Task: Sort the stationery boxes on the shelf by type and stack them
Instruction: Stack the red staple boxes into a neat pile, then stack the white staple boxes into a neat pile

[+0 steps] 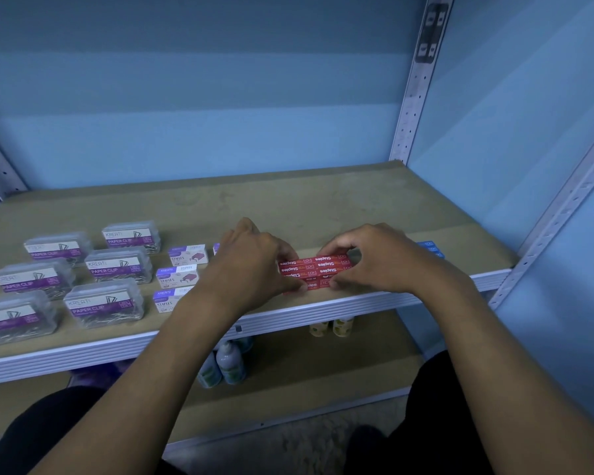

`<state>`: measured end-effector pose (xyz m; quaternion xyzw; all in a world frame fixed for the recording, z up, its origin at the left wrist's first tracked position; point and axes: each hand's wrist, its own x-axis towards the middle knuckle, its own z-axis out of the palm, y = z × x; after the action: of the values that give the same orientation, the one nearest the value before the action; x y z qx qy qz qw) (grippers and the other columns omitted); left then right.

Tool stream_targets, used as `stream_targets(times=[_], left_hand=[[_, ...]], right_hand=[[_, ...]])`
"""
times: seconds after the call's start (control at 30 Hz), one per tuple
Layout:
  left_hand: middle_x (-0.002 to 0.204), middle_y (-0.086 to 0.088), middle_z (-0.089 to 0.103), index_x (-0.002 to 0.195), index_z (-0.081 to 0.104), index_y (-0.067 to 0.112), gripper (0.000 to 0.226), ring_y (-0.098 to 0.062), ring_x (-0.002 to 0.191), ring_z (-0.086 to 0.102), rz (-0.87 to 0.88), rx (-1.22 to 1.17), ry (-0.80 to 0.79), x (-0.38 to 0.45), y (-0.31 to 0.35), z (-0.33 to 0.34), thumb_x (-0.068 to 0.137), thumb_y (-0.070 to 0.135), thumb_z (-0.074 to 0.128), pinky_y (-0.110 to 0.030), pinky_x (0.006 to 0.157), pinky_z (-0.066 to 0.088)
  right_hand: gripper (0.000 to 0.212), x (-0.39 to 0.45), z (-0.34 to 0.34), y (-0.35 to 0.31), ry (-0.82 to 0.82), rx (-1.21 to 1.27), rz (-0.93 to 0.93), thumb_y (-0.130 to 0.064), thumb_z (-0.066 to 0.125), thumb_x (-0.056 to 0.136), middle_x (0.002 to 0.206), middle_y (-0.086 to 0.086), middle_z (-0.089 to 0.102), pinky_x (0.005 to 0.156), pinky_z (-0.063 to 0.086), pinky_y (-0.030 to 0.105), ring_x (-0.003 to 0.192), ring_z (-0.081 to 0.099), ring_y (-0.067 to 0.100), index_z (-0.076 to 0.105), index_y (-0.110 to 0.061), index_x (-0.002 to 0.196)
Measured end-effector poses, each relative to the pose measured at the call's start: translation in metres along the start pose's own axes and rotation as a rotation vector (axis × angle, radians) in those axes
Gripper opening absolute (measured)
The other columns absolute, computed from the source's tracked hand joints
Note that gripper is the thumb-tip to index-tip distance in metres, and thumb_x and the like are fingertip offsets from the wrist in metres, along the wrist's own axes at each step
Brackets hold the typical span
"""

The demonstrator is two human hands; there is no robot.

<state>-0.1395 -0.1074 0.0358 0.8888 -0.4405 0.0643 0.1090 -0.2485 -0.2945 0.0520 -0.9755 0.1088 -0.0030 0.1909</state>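
Several red staples boxes (314, 270) lie packed side by side near the front edge of the shelf board (288, 200). My left hand (251, 265) grips their left end and my right hand (374, 258) grips their right end, fingers curled over the far side and thumbs at the near side. Left of them lie white-and-purple staples boxes (177, 276) in a column. Further left, several clear paper clip boxes (117, 265) sit in two rows. Blue boxes (431, 249) peek out behind my right wrist, mostly hidden.
A metal upright (412, 108) stands at the back right, and another slants along the right (556, 214). The shelf's metal front rail (117, 347) runs below the boxes. On the lower shelf stand small bottles (230, 365) and jars (333, 325).
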Motion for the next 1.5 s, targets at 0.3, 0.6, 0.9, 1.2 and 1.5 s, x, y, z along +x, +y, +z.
stream_targets(times=[0.3, 0.6, 0.9, 1.2, 1.5], left_hand=[[0.109, 0.018, 0.069, 0.118, 0.067, 0.034, 0.057, -0.017, 0.099, 0.041, 0.044, -0.064, 0.194, -0.016, -0.022, -0.006, 0.077, 0.072, 0.056, -0.028, 0.086, 0.036], [0.099, 0.018, 0.072, 0.105, 0.073, 0.033, 0.028, -0.018, 0.093, 0.042, -0.046, -0.010, 0.286, -0.048, -0.075, -0.030, 0.085, 0.051, 0.064, -0.030, 0.080, 0.038], [0.104, 0.016, 0.071, 0.106, 0.073, 0.035, 0.027, -0.018, 0.095, 0.040, -0.113, 0.041, 0.247, -0.059, -0.101, -0.030, 0.085, 0.050, 0.065, -0.034, 0.088, 0.040], [0.104, 0.018, 0.070, 0.111, 0.071, 0.041, 0.027, -0.018, 0.104, 0.035, -0.218, 0.067, 0.130, -0.066, -0.110, -0.037, 0.085, 0.048, 0.068, -0.031, 0.088, 0.033], [0.107, 0.017, 0.071, 0.109, 0.072, 0.041, 0.023, -0.018, 0.107, 0.037, -0.245, 0.083, 0.139, -0.067, -0.106, -0.039, 0.086, 0.043, 0.068, -0.029, 0.082, 0.026]], right_hand=[[0.064, 0.004, -0.002, -0.019, 0.139, 0.177, -0.134, -0.075, 0.063, 0.068, 0.119, -0.028, 0.066, 0.098, 0.053, 0.036, 0.114, 0.058, -0.002, 0.065, -0.047, 0.126], [0.045, 0.035, 0.017, -0.061, 0.173, 0.179, -0.234, -0.060, 0.073, 0.081, 0.115, -0.025, 0.068, 0.095, 0.052, 0.030, 0.108, 0.059, -0.004, 0.069, -0.042, 0.122], [0.033, 0.059, 0.036, -0.088, 0.145, 0.160, -0.293, -0.043, 0.077, 0.085, 0.110, -0.020, 0.071, 0.090, 0.055, 0.030, 0.099, 0.062, -0.001, 0.074, -0.034, 0.116], [0.020, 0.067, 0.047, -0.098, 0.077, 0.170, -0.271, -0.033, 0.082, 0.083, 0.095, -0.017, 0.076, 0.080, 0.056, 0.021, 0.084, 0.067, -0.006, 0.081, -0.031, 0.103], [0.013, 0.067, 0.049, -0.102, 0.101, 0.176, -0.228, -0.031, 0.082, 0.084, 0.084, -0.016, 0.076, 0.081, 0.059, 0.030, 0.078, 0.068, -0.004, 0.082, -0.031, 0.096]])
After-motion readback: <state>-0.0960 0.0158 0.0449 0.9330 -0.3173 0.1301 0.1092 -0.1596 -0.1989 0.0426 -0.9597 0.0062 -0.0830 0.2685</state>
